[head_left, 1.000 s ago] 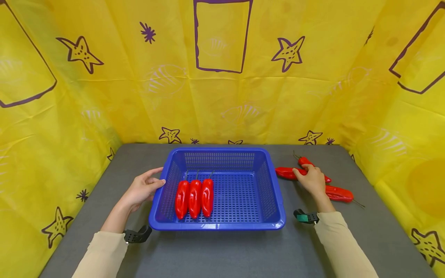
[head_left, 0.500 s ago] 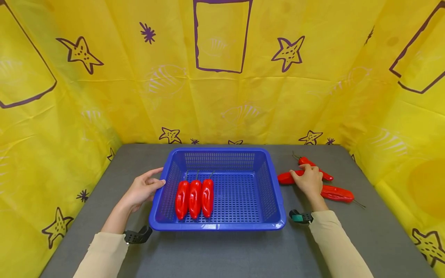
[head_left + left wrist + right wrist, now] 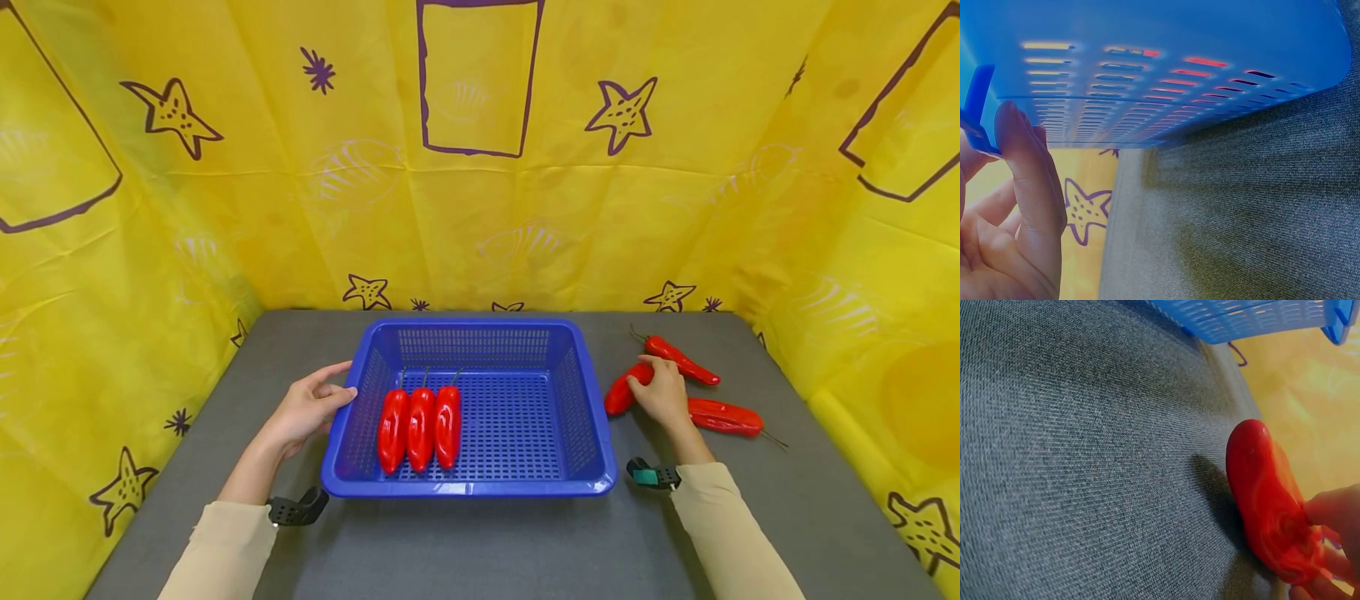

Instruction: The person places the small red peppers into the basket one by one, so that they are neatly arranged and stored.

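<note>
My left hand (image 3: pixel 309 410) grips the left rim of a blue plastic basket (image 3: pixel 468 489), thumb over the edge. In the left wrist view the thumb lies against the rim, beside the slotted wall. Three glossy red chili peppers (image 3: pixel 421 429) lie side by side in the basket's left half, stems toward the back. To the right of the basket, my right hand (image 3: pixel 666 396) pinches another red chili pepper (image 3: pixel 621 394) between thumb and fingers. The right wrist view shows this pepper (image 3: pixel 1263 494) tilted, its blunt end away from the hand; its stem end is hidden.
Behind the right hand lies one red chili pepper (image 3: pixel 682 360) on the grey table (image 3: pixel 480 550). A second loose chili pepper (image 3: pixel 727 418) lies to the hand's right, partly covered by it. Yellow patterned cloth (image 3: pixel 465 233) encloses the back and sides.
The right hand has shifted slightly left and turned the held pepper from lying crosswise to slanting, its blunt end now nearer the person. The left hand and basket have stayed put.
</note>
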Demonstrator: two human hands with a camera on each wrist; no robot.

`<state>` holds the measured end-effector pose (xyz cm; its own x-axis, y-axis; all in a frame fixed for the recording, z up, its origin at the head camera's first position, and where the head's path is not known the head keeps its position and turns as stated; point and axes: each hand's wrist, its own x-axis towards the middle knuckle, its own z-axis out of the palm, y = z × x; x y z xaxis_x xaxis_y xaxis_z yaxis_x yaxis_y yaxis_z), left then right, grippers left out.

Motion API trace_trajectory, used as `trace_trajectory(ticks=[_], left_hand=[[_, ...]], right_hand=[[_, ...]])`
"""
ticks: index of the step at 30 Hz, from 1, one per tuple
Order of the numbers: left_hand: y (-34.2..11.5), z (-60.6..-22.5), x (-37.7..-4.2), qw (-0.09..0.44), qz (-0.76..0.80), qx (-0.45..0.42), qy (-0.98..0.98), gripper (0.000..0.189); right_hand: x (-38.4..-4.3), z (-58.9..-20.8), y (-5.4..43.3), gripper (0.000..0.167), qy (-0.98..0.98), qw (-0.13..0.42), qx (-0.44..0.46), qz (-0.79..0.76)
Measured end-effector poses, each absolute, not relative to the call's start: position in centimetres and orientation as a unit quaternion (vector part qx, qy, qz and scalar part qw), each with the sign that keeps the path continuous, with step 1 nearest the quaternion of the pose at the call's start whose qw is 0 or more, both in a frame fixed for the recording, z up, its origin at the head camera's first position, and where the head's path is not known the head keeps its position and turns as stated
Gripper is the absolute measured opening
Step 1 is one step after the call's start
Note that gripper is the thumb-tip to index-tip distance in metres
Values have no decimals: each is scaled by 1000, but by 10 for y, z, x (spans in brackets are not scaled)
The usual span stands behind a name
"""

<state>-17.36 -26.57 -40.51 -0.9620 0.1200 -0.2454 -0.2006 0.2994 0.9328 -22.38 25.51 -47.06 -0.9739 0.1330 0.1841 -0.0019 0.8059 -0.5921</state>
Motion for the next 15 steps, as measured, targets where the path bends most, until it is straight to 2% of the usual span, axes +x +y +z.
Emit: trace_trajectory(ticks=[15], left_hand=[[-266, -405, -174, 136, 588, -31, 797, 66]], right_hand=[[-222, -468, 258, 42, -942, 79, 12, 327]])
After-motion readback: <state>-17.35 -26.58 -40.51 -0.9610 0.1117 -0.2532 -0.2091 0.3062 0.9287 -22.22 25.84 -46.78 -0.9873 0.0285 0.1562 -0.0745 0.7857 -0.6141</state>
